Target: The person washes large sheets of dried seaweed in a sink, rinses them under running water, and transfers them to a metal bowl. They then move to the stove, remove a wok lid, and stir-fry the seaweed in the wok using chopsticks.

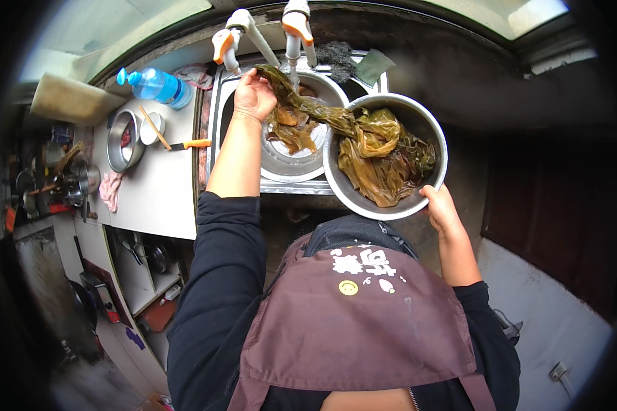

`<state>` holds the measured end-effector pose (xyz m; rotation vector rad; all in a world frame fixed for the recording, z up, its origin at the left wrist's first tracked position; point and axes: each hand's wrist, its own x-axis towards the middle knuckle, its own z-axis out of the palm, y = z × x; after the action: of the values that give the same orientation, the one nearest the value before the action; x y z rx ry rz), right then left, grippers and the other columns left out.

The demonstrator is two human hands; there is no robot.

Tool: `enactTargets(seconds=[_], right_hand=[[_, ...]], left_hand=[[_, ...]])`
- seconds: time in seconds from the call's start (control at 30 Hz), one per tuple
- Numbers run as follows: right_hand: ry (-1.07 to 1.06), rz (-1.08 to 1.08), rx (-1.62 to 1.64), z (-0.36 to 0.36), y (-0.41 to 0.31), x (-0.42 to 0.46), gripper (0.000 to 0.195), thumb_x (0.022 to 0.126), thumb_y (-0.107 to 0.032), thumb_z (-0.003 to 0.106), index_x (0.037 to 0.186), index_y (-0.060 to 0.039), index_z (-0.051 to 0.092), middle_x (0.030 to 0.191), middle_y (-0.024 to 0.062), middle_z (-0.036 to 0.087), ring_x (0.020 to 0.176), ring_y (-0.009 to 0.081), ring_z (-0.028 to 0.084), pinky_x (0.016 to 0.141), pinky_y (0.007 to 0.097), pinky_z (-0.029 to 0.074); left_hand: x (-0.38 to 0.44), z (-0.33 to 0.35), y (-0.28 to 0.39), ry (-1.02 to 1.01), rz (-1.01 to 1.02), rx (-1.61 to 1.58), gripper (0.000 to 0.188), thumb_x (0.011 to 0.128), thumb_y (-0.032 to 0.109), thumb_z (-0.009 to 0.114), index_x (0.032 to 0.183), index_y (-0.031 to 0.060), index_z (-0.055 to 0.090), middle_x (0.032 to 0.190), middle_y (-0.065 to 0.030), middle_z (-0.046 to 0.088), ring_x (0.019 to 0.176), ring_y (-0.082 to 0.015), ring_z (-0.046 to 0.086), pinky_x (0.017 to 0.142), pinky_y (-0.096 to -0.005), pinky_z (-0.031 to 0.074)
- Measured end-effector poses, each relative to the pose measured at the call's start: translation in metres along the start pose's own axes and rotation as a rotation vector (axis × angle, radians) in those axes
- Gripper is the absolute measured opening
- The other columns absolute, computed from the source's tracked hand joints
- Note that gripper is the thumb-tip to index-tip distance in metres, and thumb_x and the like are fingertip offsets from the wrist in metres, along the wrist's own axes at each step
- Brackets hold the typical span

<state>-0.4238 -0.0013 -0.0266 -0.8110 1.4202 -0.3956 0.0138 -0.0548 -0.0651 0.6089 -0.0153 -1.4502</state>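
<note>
My left hand (256, 96) grips one end of a long strand of wet, brown-green leafy greens (321, 111). That strand stretches over the rim of a metal basin (288, 172) in the sink and reaches into a deep metal pot (437, 128). The pot is tilted a little, and my right hand (442, 208) holds its near right rim. A crumpled heap of the same greens (378, 164) lies in it. More brownish leaves (293, 134) sit in the basin, where a thin stream of water falls from the right-hand tap (297, 26).
A second tap (226, 47) stands left. Steel wool (337, 59) and a green scouring pad (374, 67) lie behind the sink (298, 187). The left counter (157, 195) holds an orange-handled knife (198, 144), a small white bowl (152, 123), a steel bowl (114, 136) and a blue pump bottle (159, 88).
</note>
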Motion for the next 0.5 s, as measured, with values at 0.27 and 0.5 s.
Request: enactTargets(seconds=[0.27,0.5], right_hand=[[-0.012,-0.038,0.032,0.000,0.003,0.001,0.048,0.071,-0.006,0.043,0.118,-0.0009,0.037,0.083,0.0119,0.055,0.060,0.0198,0.059,0.043,0.0304,0.052],[-0.008,-0.061,0.053,-0.001,0.007,0.001,0.046,0.071,-0.005,0.043,0.116,0.0004,0.039,0.083,0.0140,0.057,0.059,0.0216,0.060,0.044,0.0317,0.053]], left_hand=[[0.025,0.020,-0.038,0.222,0.104,0.721,0.024,0.075,-0.004,0.063,0.093,0.0031,0.050,0.088,-0.0084,0.057,0.085,-0.0185,0.056,0.082,-0.0350,0.044],[0.029,0.020,-0.052,0.358,0.117,1.011,0.014,0.081,0.006,0.061,0.093,0.0021,0.055,0.075,-0.0045,0.057,0.066,-0.0150,0.053,0.063,-0.0302,0.043]])
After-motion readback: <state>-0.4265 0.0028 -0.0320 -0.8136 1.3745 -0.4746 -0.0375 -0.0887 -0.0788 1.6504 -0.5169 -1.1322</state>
